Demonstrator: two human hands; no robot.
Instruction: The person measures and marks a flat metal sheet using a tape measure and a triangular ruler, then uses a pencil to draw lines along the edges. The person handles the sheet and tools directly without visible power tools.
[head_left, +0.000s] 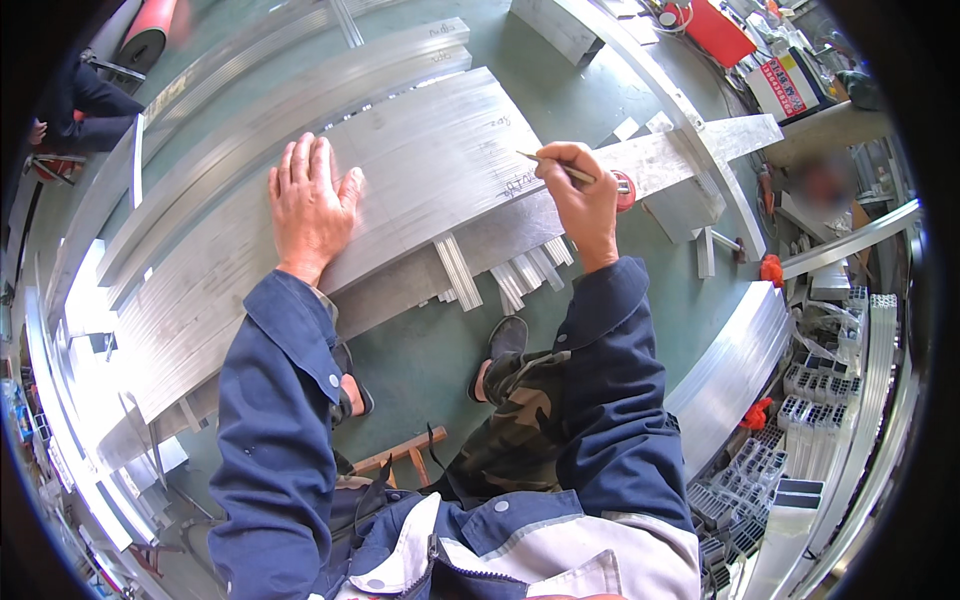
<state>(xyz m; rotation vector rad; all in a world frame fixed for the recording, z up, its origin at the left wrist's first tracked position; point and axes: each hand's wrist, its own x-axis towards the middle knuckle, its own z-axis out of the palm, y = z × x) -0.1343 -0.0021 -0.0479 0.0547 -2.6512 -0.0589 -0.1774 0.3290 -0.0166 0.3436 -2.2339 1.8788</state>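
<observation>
the left hand [310, 200] lies flat and fully open, palm down, fingers spread a little, pressed on the stack of long aluminium profiles [420, 160] in the upper middle of the frame. it grips nothing; it only rests on the metal.

the right hand [583, 195], right of centre and slightly higher, is closed in a writing grip around one thin pencil [552, 165], thumb and fingers pinched on its shaft. the pencil tip points to the upper left and touches the top of the profiles, just beside dark handwritten marks on the metal. a small round red thing [625, 190] shows just behind this hand, partly hidden, so its kind cannot be told.

the profiles run as a broad silvery band from the lower left of the frame to the upper right; the single strips are too many and too close to count. below the band, at centre, about six short profile ends [510, 275] stick out toward the green floor [420, 360].

two blue sleeves come in from the lower edge, and two shoes show on the floor, one [505, 340] at centre and one [350, 385] to its left. another person in dark clothes [75, 100] sits in the upper left corner. racks of cut profile ends [810, 400] fill the lower right.
</observation>
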